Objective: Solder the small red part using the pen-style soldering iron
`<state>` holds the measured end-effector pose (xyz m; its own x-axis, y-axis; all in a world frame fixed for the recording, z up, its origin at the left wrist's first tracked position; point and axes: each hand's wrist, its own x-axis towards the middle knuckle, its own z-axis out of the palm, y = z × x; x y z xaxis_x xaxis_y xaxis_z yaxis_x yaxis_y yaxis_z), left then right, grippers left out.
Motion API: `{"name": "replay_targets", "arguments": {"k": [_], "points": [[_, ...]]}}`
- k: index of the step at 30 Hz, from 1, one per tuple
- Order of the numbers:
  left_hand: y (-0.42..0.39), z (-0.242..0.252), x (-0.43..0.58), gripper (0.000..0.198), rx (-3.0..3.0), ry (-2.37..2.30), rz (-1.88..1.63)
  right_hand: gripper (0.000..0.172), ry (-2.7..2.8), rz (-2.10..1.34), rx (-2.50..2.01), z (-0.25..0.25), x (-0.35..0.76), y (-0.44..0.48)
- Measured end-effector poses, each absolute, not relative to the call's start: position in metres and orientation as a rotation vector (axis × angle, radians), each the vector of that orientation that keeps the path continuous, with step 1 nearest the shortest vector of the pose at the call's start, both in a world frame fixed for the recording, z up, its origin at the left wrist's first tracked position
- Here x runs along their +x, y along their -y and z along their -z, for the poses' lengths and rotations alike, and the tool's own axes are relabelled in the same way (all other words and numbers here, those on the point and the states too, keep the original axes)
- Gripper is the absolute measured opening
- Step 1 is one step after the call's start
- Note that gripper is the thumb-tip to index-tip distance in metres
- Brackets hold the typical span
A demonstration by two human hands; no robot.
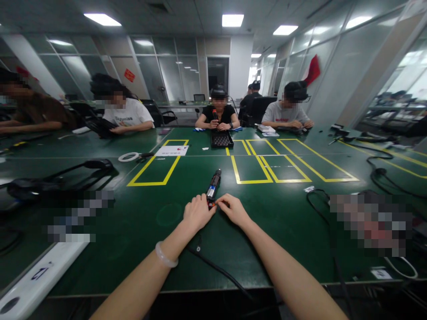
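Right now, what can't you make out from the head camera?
All head view:
Near end of the tool: hidden by the left hand.
What the right hand pinches, if anything: too small.
White bar, near end: cut off by lower-left corner.

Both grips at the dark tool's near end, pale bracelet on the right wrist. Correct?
Wrong wrist: the head view shows the pale bracelet on the left one. The left grip and right grip are at the near end of the dark tool.
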<state>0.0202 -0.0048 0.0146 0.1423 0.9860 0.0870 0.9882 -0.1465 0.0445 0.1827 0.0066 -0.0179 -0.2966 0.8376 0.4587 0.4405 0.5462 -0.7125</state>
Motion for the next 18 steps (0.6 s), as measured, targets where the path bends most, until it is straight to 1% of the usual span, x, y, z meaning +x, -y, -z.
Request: {"name": "replay_targets", "arguments": {"k": [9,14,18], "points": [[-0.003,-0.017,-0.017,0.051,-2.347,2.054,0.102,0.015,1.921,-0.6,-1.066,0.02,0.184,-0.008],[-0.015,-0.02,-0.067,0.056,-2.308,2.084,0.014,0.015,1.923,-0.607,-1.072,0.02,0.182,-0.007],[-0.029,-0.021,-0.117,0.063,-2.257,2.165,-0.059,0.015,1.921,-0.62,-1.075,0.022,0.181,-0.008]]}}
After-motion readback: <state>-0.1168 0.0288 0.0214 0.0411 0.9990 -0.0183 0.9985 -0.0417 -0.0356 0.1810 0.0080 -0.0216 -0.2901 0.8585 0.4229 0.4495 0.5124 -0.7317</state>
